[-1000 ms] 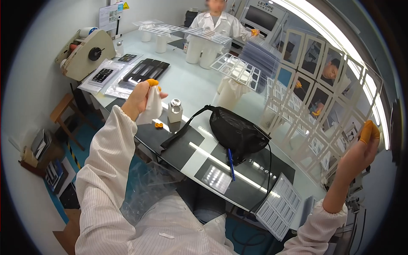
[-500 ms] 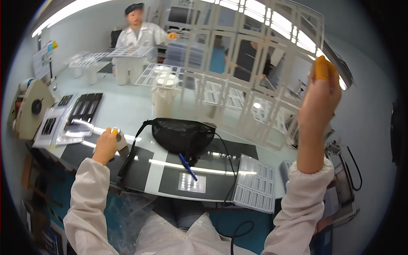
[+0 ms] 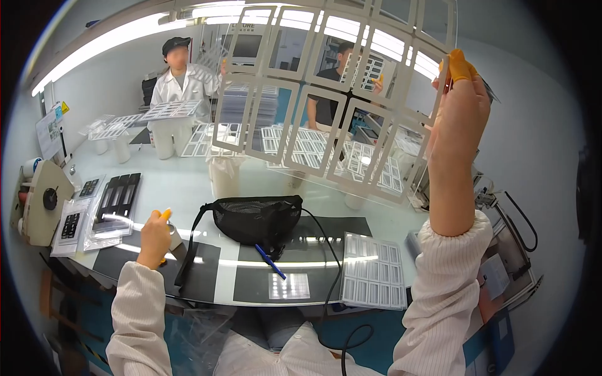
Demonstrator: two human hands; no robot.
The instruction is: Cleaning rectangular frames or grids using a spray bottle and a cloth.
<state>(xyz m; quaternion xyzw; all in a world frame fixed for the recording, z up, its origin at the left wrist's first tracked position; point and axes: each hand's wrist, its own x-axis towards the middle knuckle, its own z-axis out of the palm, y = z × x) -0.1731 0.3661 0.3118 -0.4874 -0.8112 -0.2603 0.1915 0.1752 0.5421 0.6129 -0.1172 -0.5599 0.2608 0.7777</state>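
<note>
One clear sheet point(image 3: 342, 94) with pale rectangular frames is raised above and beyond the black bag point(image 3: 256, 219), and I have my right hand point(image 3: 464, 94) clamped on the sheet's edge. Left of the bag, my left hand point(image 3: 154, 237) partly hides a white bottle point(image 3: 176, 237); from here I cannot tell whether that hand's fingers are apart or together. A blue pen point(image 3: 270, 262) lies at the bag's near side, a framed panel point(image 3: 374, 272) on the surface point(image 3: 172, 178) to the bag's right.
</note>
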